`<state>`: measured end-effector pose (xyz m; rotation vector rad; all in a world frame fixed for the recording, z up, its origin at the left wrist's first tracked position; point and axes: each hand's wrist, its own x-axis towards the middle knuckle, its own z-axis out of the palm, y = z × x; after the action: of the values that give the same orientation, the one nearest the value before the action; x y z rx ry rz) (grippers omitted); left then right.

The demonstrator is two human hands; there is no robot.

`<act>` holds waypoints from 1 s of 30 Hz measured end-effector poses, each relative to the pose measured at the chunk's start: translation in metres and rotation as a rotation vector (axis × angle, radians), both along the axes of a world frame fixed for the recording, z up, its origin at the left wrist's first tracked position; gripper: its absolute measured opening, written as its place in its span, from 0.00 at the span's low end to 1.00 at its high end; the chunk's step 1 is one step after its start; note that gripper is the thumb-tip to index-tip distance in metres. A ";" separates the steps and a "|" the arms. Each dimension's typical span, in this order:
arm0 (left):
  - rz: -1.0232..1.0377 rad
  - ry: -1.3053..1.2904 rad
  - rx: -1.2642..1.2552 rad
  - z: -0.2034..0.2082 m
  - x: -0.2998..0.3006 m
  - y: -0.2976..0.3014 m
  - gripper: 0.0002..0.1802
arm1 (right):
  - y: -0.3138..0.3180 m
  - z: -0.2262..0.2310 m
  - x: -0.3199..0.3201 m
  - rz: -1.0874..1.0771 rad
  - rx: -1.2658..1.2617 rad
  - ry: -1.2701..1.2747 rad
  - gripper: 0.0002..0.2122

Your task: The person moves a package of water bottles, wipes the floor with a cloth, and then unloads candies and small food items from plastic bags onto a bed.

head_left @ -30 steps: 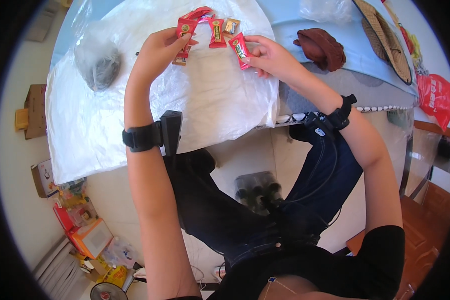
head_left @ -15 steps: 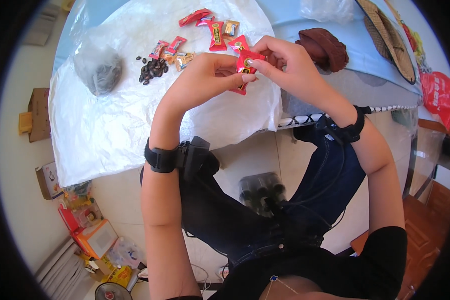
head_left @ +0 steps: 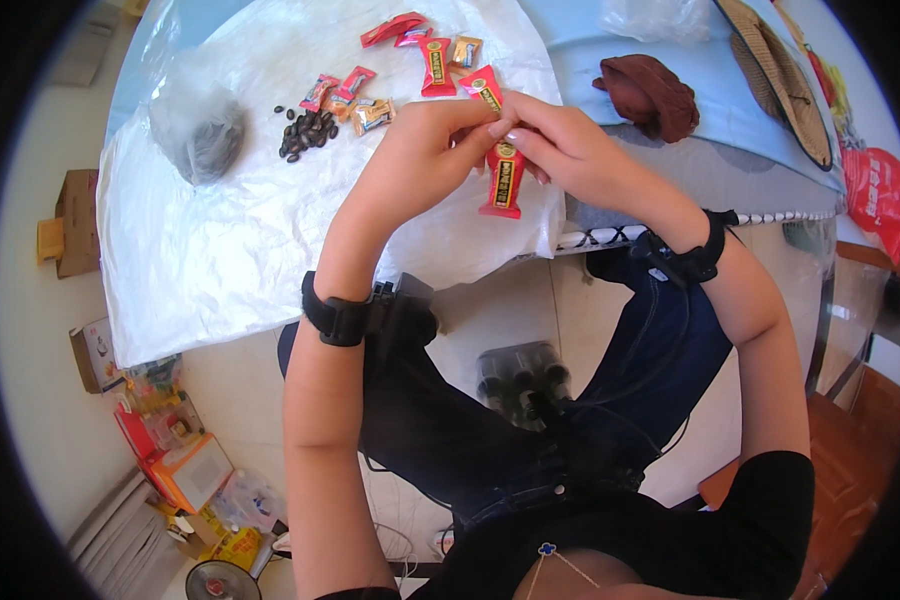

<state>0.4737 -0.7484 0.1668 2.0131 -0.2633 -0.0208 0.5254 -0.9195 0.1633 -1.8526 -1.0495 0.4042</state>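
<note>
Between both hands, over the near right part of the white plastic sheet (head_left: 240, 270), hangs a red snack packet (head_left: 506, 182) with yellow and dark print. My left hand (head_left: 448, 140) and my right hand (head_left: 560, 142) meet at its upper end, thumbs and fingers pinched together there. The fingers hide that end, so whether it is torn cannot be seen. Just beyond my fingertips another red packet (head_left: 480, 84) lies on the sheet. Farther off are a red packet (head_left: 436, 66), a gold packet (head_left: 465, 52) and a pair of red wrappers (head_left: 392, 30).
Left of my left hand sit dark shiny beans (head_left: 307, 134) and small red and orange sweets (head_left: 372, 115). A tied clear bag (head_left: 198, 138) with grey contents stands farther left. Brown cloth (head_left: 650, 98) and a woven insole-shaped piece (head_left: 778, 80) lie to the right.
The held packet has swung to hang lengthwise toward me, its printed face showing. My hands have closed together at its upper end.
</note>
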 end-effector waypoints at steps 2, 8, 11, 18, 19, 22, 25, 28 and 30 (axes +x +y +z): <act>-0.003 -0.085 0.062 0.010 -0.002 -0.002 0.08 | -0.002 0.003 -0.002 0.017 0.121 0.618 0.07; 0.111 -0.555 0.272 0.002 -0.005 -0.021 0.02 | -0.002 0.008 -0.016 -0.167 0.322 1.077 0.09; 0.091 -0.683 0.484 0.002 -0.010 -0.023 0.03 | -0.006 0.006 -0.020 -0.180 0.363 1.261 0.10; 0.253 -0.562 0.358 0.015 -0.016 -0.032 0.04 | -0.011 0.026 -0.011 -0.233 0.279 0.915 0.07; 0.305 -0.363 0.291 0.016 -0.016 -0.032 0.08 | -0.016 0.023 -0.002 -0.095 0.176 0.647 0.06; 0.278 -0.018 -0.155 0.006 -0.011 -0.027 0.14 | -0.012 0.020 0.005 -0.202 0.225 0.611 0.07; 0.216 0.123 -0.282 0.007 -0.004 -0.019 0.18 | -0.015 0.019 0.011 -0.265 0.220 0.561 0.08; 0.029 0.384 -0.521 0.009 -0.002 -0.007 0.19 | -0.012 0.024 0.007 -0.222 0.265 0.587 0.13; -0.046 0.469 -0.632 0.006 -0.003 -0.006 0.20 | -0.009 0.023 0.006 -0.125 0.313 0.444 0.15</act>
<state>0.4702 -0.7541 0.1730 1.3244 -0.0061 -0.3866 0.5315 -0.9282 0.1863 -1.4515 -0.6481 0.5165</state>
